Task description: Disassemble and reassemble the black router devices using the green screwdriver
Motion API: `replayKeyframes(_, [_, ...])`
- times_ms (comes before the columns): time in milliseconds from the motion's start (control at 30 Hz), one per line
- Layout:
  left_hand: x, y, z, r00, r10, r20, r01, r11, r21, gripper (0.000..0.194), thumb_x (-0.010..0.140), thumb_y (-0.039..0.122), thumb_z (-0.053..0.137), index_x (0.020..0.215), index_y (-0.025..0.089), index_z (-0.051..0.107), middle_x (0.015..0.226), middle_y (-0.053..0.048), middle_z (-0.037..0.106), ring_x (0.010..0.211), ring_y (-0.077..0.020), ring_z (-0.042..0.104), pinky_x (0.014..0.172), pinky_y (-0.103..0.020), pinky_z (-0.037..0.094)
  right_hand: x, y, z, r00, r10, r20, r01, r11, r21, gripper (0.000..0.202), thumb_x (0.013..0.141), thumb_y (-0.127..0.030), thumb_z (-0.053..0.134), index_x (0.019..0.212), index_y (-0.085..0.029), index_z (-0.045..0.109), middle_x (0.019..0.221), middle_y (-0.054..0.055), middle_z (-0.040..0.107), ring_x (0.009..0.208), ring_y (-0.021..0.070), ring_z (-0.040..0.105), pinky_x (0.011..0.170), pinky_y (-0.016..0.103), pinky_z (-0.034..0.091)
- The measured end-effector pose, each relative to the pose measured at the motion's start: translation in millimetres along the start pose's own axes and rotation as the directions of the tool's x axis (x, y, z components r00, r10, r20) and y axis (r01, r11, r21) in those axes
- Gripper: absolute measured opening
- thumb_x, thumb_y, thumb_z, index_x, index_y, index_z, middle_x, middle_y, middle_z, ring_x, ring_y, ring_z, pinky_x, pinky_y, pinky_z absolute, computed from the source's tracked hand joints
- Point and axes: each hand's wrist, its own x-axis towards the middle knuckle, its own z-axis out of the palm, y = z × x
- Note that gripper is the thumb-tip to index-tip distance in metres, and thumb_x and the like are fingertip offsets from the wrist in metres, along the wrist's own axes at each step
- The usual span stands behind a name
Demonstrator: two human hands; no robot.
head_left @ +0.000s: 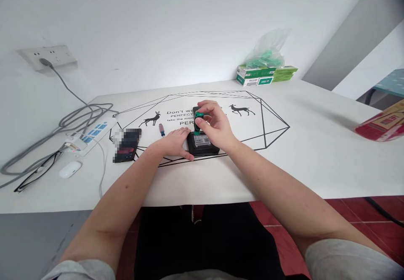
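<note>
A black device with a white label [203, 143] lies on the printed white mat in front of me. My right hand [216, 124] is closed round a green and black screwdriver [198, 123], which stands upright over the device's upper part; its tip is hidden. At the device's left edge, my left hand [177, 143] rests flat with its fingers spread, holding nothing. A small screwdriver with a red and blue handle [162, 129] lies to the left, beyond my left hand.
Left on the table are a phone [127, 145], a white power strip [94, 136] with coiled cables, glasses [39, 171] and a white mouse [70, 169]. Green and white boxes [256, 75] under a plastic bag [268, 51] stand at the back right. A red package [381, 124] is far right.
</note>
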Motion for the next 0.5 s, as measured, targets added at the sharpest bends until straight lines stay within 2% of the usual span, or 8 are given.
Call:
replayKeyframes(100, [-0.3, -0.7, 0.7, 1.0, 0.005, -0.006, -0.005, 1.0, -0.007, 0.141, 0.068, 0.095, 0.073, 0.173, 0.015, 0.023, 0.178, -0.023, 0.034, 0.165, -0.0496, 0.026, 0.131, -0.056, 0.028, -2.0, -2.1, 3.7, 0.994, 0.092, 0.061, -0.099, 0.985, 0.141, 0.034, 0.095, -0.051, 0.079, 0.11, -0.031, 0.055, 0.145, 0.008, 0.063, 0.106, 0.0202, 0.074, 0.089, 0.042, 0.064])
replayKeyframes(167, [-0.1, -1.8, 1.9, 1.0, 0.019, -0.015, -0.019, 1.0, -0.008, 0.139, 0.07, 0.094, 0.073, 0.174, 0.017, 0.022, 0.178, -0.022, 0.033, 0.165, -0.0488, 0.027, 0.131, -0.056, 0.028, -2.6, -2.6, 4.7, 0.989, 0.116, 0.09, -0.131, 0.974, 0.183, 0.038, 0.093, -0.049, 0.081, 0.109, -0.031, 0.052, 0.138, 0.007, 0.069, 0.096, 0.018, 0.075, 0.085, 0.041, 0.064])
replayKeyframes(267, [0.9, -4.1, 4.1, 0.999, 0.042, -0.032, -0.042, 0.999, -0.003, 0.14, 0.072, 0.092, 0.073, 0.176, 0.017, 0.017, 0.179, -0.022, 0.031, 0.165, -0.0487, 0.027, 0.131, -0.056, 0.027, -2.7, -1.3, 4.1, 0.992, 0.104, 0.066, -0.112, 0.985, 0.133, 0.043, 0.09, -0.051, 0.086, 0.109, -0.03, 0.054, 0.119, 0.004, 0.075, 0.093, 0.0183, 0.073, 0.082, 0.039, 0.062])
replayKeyframes(333, [1.6, -5.3, 5.1, 0.998, 0.044, -0.037, -0.044, 0.999, 0.0, 0.141, 0.072, 0.092, 0.073, 0.176, 0.017, 0.014, 0.179, -0.023, 0.03, 0.165, -0.0491, 0.027, 0.131, -0.056, 0.027, -2.5, -0.8, 2.9, 0.996, 0.076, 0.04, -0.08, 0.993, 0.086, 0.045, 0.087, -0.055, 0.088, 0.11, -0.03, 0.059, 0.113, 0.004, 0.077, 0.091, 0.0192, 0.072, 0.083, 0.041, 0.062])
replayKeyframes(500, [1.5, -6.0, 4.9, 0.999, 0.043, -0.034, -0.043, 0.999, -0.011, 0.138, 0.07, 0.094, 0.073, 0.175, 0.02, 0.021, 0.179, -0.02, 0.033, 0.165, -0.0486, 0.028, 0.131, -0.056, 0.028, -2.7, -4.6, 0.0, 0.998, 0.01, 0.059, -0.009, 1.0, -0.018, 0.039, 0.1, -0.064, 0.069, 0.119, -0.03, 0.073, 0.121, 0.008, 0.079, 0.095, 0.0217, 0.073, 0.083, 0.042, 0.063])
